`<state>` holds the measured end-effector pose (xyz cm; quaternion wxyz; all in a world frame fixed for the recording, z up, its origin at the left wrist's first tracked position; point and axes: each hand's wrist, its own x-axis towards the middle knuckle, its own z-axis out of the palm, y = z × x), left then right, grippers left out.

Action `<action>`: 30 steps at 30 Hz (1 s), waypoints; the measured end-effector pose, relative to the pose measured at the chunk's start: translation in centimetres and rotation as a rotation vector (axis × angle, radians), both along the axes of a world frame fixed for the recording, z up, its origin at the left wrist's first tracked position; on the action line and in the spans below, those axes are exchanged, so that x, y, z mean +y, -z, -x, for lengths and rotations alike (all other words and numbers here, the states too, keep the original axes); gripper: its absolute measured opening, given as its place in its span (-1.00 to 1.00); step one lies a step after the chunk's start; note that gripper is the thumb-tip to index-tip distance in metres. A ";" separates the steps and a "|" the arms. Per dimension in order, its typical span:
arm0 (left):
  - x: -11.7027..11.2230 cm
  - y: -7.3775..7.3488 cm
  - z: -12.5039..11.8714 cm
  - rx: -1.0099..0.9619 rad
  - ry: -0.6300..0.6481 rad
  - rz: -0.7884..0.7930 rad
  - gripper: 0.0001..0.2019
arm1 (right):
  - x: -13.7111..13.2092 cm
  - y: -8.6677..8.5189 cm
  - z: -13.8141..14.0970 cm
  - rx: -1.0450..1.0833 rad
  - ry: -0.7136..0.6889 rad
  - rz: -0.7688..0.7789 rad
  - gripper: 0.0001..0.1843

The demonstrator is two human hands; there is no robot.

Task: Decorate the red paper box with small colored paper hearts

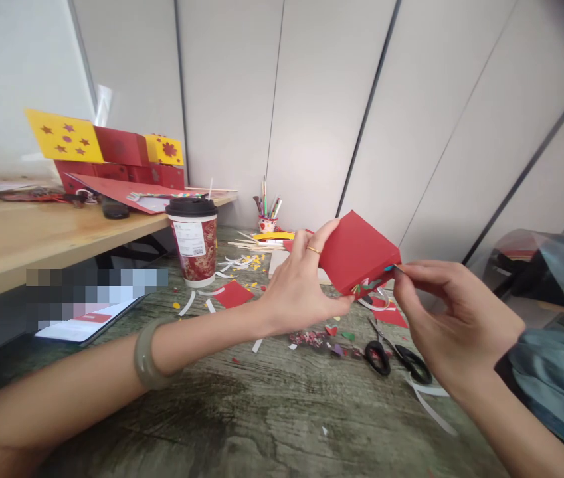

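My left hand [301, 285], with a gold ring and a green bangle on the wrist, grips a folded red paper card [359, 252] by its left and lower edge, holding it up above the table. My right hand [454, 315] pinches the card's lower right corner, where small coloured paper pieces [369, 287] and a white curl are stuck. Black scissors [396, 355] lie on the table below both hands.
A lidded paper coffee cup [193, 239] stands at left centre beside a phone [87, 322]. Paper scraps and small hearts [319, 335] litter the grey wooden table [262, 411]. A pen pot [266, 219] stands near the wall. Red and yellow paper boxes [112, 153] sit on the raised shelf.
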<state>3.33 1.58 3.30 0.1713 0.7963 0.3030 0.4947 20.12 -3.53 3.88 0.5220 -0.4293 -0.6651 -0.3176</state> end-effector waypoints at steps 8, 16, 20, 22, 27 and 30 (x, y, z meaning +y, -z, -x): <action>0.1 -0.1 0.1 -0.031 0.088 0.021 -0.12 | -0.2 -0.2 -0.1 -0.058 0.060 -0.015 -0.82; 0.1 -0.2 0.1 -0.102 0.209 0.101 -0.14 | -0.4 -0.6 0.2 -0.055 0.111 0.080 -0.90; 0.2 -0.2 0.2 -0.097 0.201 0.078 -0.14 | -0.5 -0.7 0.2 -0.059 0.142 0.044 -0.89; 0.2 -0.1 0.2 -0.093 0.188 0.062 -0.14 | -0.6 -0.8 0.3 -0.061 0.131 0.051 -0.89; 0.3 -0.1 0.2 -0.106 0.196 0.099 -0.14 | -0.7 -1.2 0.4 -0.055 0.133 0.134 -0.86; 0.4 -0.1 0.2 -0.108 0.204 0.139 -0.15 | -0.6 -1.0 0.1 -0.025 0.071 0.050 -0.90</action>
